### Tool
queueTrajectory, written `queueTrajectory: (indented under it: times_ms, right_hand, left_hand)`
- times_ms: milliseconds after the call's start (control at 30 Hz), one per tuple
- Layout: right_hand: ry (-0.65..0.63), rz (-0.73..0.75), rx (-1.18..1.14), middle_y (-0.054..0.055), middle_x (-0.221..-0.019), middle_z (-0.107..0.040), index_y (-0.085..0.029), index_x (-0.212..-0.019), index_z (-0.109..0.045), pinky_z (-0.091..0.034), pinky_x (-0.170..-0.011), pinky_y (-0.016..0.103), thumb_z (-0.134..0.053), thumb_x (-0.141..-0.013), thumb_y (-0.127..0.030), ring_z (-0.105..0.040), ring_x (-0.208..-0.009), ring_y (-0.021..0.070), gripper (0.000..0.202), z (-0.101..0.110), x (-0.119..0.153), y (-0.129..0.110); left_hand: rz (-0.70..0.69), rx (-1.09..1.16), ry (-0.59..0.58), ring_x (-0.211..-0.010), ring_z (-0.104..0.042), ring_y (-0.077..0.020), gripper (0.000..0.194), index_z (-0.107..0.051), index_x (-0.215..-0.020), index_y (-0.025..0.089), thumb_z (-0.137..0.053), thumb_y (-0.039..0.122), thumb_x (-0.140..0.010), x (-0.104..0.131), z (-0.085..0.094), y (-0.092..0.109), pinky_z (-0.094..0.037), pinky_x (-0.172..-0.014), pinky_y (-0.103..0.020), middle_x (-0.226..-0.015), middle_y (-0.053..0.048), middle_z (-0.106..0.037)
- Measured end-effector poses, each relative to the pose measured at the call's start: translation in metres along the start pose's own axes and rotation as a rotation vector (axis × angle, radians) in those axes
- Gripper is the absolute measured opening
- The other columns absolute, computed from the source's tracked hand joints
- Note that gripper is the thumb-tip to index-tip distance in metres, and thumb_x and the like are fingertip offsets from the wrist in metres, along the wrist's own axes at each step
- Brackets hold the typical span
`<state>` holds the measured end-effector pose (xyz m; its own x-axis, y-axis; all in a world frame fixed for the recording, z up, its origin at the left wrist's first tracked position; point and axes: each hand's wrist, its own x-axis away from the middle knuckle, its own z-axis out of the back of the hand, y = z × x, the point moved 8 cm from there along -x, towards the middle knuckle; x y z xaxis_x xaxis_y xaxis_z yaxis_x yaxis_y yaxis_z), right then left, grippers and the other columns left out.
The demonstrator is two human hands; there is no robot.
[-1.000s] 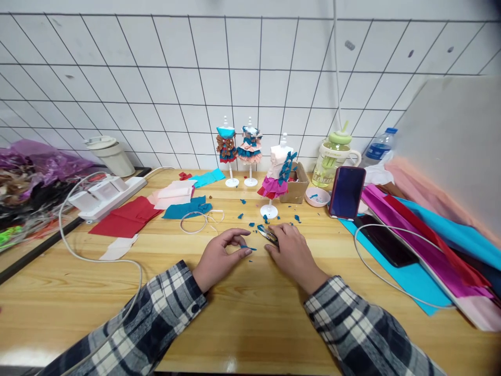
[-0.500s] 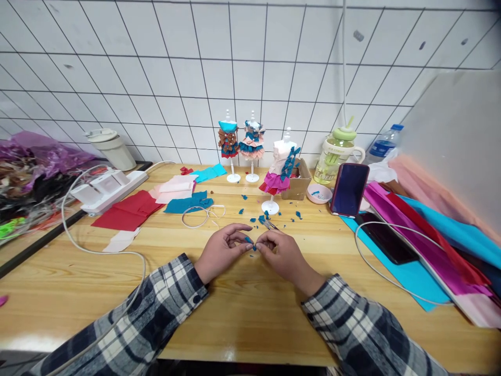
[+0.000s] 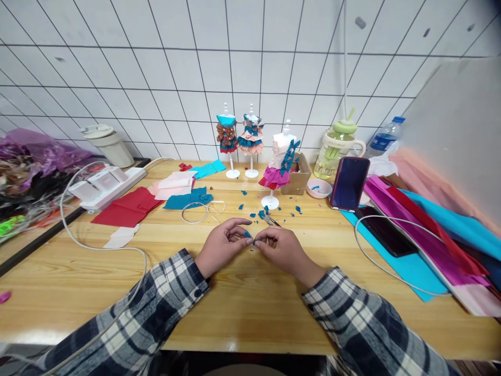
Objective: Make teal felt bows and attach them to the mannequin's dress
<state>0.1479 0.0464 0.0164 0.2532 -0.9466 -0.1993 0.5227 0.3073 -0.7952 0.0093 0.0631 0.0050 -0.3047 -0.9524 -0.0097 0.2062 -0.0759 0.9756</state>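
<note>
Between my two hands is a small piece of blue crepe paper (image 3: 248, 234), mostly covered by fingers. My left hand (image 3: 224, 245) pinches it between thumb and fingers. Thumb and forefinger of my right hand (image 3: 281, 250) are closed at its right end. Just beyond the right hand lies a small pair of scissors (image 3: 271, 220), its far end among blue paper scraps (image 3: 261, 214). Behind them stands a mini dress form (image 3: 276, 177) with a pale top, pink-red ruffled skirt and blue bows down one side.
Two more dressed forms, one brown-bowed (image 3: 226, 138) and one peach-blue (image 3: 251, 138), stand near the tiled wall. A cardboard box (image 3: 296, 183), pink bowl (image 3: 318, 189), propped phone (image 3: 349, 183) and drink jug (image 3: 332, 151) are to the right. Left lie red paper (image 3: 127, 206) and a power strip (image 3: 113, 189).
The view has tilted slightly, so the table things sit a little higher in the picture. Both hands keep their pinch; the fingertips have shifted a little, and less blue paper shows between them.
</note>
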Motion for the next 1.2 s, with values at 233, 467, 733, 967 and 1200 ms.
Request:
queueTrajectory:
  times_ms: [233, 467, 733, 967, 1200]
  right_hand:
    - [0.037, 0.029, 0.025, -0.002, -0.063, -0.058, -0.019, -0.072, -0.063, -0.038, -0.060, 0.024, -0.060, -0.072, -0.018, -0.049, -0.059, 0.0110, 0.003, 0.001, 0.000, -0.001]
    - [0.020, 0.017, -0.003, 0.000, -0.069, -0.061, -0.019, -0.083, -0.069, -0.040, -0.061, 0.025, -0.060, -0.077, -0.025, -0.050, -0.060, 0.0116, 0.013, 0.002, 0.000, 0.000]
    - [-0.002, 0.004, 0.026, 0.000, -0.070, -0.065, -0.022, -0.083, -0.074, -0.039, -0.061, 0.024, -0.064, -0.076, -0.024, -0.050, -0.058, 0.0103, 0.012, -0.001, 0.000, 0.003]
    - [0.042, -0.090, -0.040, 0.001, -0.070, -0.067, -0.020, -0.083, -0.074, -0.040, -0.056, 0.023, -0.064, -0.075, -0.027, -0.049, -0.056, 0.0105, 0.014, 0.002, -0.001, 0.012]
    - [0.048, -0.041, 0.048, 0.000, -0.068, -0.066, -0.021, -0.078, -0.073, -0.039, -0.058, 0.024, -0.065, -0.075, -0.026, -0.051, -0.058, 0.0110, 0.011, 0.002, 0.000, 0.008]
  left_hand:
    - [0.025, 0.022, -0.024, -0.072, -0.066, -0.0160, 0.046, -0.058, -0.110, 0.015, -0.072, 0.027, -0.068, 0.001, -0.003, 0.000, -0.052, -0.069, -0.029, -0.078, -0.003, -0.068]
    - [0.002, 0.053, -0.001, -0.074, -0.066, -0.0160, 0.047, -0.057, -0.110, 0.014, -0.073, 0.027, -0.068, -0.001, 0.000, 0.000, -0.052, -0.072, -0.030, -0.079, -0.004, -0.068]
    - [0.007, 0.062, -0.016, -0.072, -0.064, -0.0151, 0.048, -0.057, -0.111, 0.014, -0.073, 0.028, -0.068, -0.001, -0.002, 0.000, -0.051, -0.071, -0.028, -0.077, -0.002, -0.065]
    - [0.010, -0.036, -0.072, -0.083, -0.064, -0.0179, 0.036, -0.062, -0.101, 0.014, -0.068, 0.036, -0.073, -0.002, -0.006, -0.004, -0.051, -0.078, -0.031, -0.088, -0.007, -0.069]
    - [-0.044, -0.294, 0.006, -0.075, -0.063, -0.0165, 0.020, -0.069, -0.079, 0.016, -0.066, 0.036, -0.075, 0.000, 0.000, 0.003, -0.049, -0.070, -0.026, -0.079, -0.004, -0.071]
